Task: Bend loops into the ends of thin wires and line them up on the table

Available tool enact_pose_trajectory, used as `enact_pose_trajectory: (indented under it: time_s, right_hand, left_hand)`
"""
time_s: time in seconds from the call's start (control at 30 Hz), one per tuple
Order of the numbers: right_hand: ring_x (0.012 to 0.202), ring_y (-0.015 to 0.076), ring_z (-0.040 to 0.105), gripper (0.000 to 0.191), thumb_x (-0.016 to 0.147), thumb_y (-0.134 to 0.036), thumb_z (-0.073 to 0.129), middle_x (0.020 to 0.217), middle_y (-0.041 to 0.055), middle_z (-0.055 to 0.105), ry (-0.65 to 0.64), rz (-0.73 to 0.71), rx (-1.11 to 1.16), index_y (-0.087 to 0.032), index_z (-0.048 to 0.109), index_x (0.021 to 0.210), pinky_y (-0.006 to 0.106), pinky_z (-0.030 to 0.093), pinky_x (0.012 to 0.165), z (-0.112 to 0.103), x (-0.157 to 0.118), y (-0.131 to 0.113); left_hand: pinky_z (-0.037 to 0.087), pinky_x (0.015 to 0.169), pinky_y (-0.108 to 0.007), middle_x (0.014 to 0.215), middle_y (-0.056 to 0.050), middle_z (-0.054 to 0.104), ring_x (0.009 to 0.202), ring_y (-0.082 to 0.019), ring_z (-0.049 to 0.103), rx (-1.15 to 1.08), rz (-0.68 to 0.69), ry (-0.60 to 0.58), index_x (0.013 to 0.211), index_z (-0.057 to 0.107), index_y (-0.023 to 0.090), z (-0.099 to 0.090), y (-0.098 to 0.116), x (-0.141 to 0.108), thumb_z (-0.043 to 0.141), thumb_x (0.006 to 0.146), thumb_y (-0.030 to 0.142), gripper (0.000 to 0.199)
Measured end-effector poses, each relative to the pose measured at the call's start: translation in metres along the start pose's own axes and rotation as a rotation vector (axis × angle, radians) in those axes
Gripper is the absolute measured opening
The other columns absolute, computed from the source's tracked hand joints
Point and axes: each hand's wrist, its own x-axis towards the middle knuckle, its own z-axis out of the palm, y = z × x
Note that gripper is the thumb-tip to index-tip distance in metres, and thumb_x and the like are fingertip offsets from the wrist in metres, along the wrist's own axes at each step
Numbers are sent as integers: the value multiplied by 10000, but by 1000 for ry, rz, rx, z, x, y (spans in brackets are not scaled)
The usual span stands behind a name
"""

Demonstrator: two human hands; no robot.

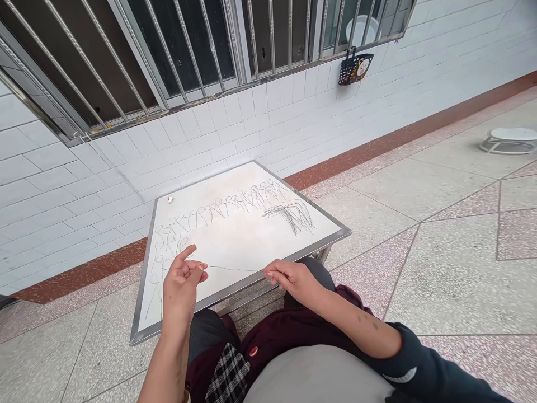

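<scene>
A thin dark wire [235, 270] stretches between my two hands above the near edge of the white table. My left hand [184, 277] pinches one end between thumb and a finger, its other fingers partly raised. The other end is in the pinched fingers of my right hand [285, 277], by the table's front rim. On the tabletop, a row of looped wire pieces [218, 207] curves from the near left to the back right. A bundle of straight dark wires [296, 217] lies at the right.
The metal-rimmed table [239, 284] stands by a white tiled wall [235, 134]. A tiny white-and-red object [170, 200] sits at its back left corner. A patterned bag [355, 68] hangs from the window bars. A white stool [512, 135] stands at the far right.
</scene>
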Motion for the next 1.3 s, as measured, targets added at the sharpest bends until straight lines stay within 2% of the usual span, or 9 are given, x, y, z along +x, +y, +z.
enact_pose_trajectory:
  time_s: [0.13, 0.23, 0.4, 0.6, 0.7, 0.83, 1.07, 1.17, 1.3]
  right_hand:
    - [623, 127, 635, 181, 918, -260, 473, 752, 10, 664, 91, 6, -44, -206, 645, 911, 216, 522, 530, -10, -3, 4]
    - [701, 142, 639, 199, 931, -295, 482, 878, 47, 670, 189, -105, -156, -216, 659, 976, 255, 534, 624, -16, 1, 0]
    - [699, 137, 640, 250, 890, -348, 578, 991, 76, 677, 23, -286, -250, -214, 652, 1087, 260, 529, 670, -2, 12, -2]
    - [752, 141, 654, 139, 898, -214, 543, 826, 30, 696, -71, -241, -195, -200, 681, 918, 231, 514, 688, 23, 5, 8]
    - [641, 126, 631, 117, 866, -189, 552, 718, 4, 665, -68, -98, -134, -194, 669, 855, 208, 504, 577, 25, 4, 18]
    - [588, 108, 626, 142, 877, -252, 518, 710, -13, 657, 35, 305, -75, -189, 644, 894, 170, 468, 448, 4, 21, 45]
    - [644, 111, 630, 173, 914, -230, 492, 807, 34, 682, 158, 521, -309, -131, 634, 912, 241, 511, 636, -63, 71, 113]
    - [812, 152, 633, 189, 920, -283, 536, 932, 53, 659, 147, 583, -441, -129, 627, 981, 327, 524, 763, -77, 86, 131]
    - [969, 188, 602, 282, 927, -326, 537, 1150, 78, 587, 131, 630, -569, -157, 565, 1151, 390, 520, 829, -83, 101, 143]
  left_hand:
    - [525, 698, -281, 723, 13, 619, 713, -133, 564, 5, 26, 59, 1200, 568, 163, -4, 2, 2, 729, 657, 312, 586]
    - [525, 697, -300, 708, 12, 624, 707, -144, 570, 34, -5, -6, 1220, 549, 162, -5, 2, 4, 728, 643, 309, 621]
    - [520, 724, -333, 712, -2, 622, 771, -176, 601, 140, -65, -187, 1214, 551, 163, 8, 4, 4, 672, 671, 268, 566]
    - [506, 731, -364, 827, -41, 660, 817, -217, 634, 234, -130, -308, 1247, 526, 174, 24, -8, 8, 664, 656, 267, 613]
    - [474, 826, -397, 1006, -76, 655, 958, -246, 610, 346, -30, -314, 1263, 528, 224, 25, -12, 13, 666, 682, 314, 604]
    - [426, 915, -431, 1166, -95, 615, 1078, -270, 564, 431, 77, -199, 1225, 573, 268, 14, -13, 18, 650, 732, 398, 516]
    - [477, 895, -390, 1037, -106, 684, 1045, -279, 613, 183, -225, -194, 1162, 600, 200, -7, -77, 0, 711, 636, 557, 646]
    - [488, 905, -380, 1077, -106, 684, 1075, -297, 611, 91, -411, -220, 1161, 595, 199, -8, -111, -15, 730, 577, 597, 720]
    - [444, 973, -410, 1041, -97, 701, 1100, -315, 598, 120, -441, -135, 1206, 571, 202, -10, -137, -26, 660, 602, 669, 769]
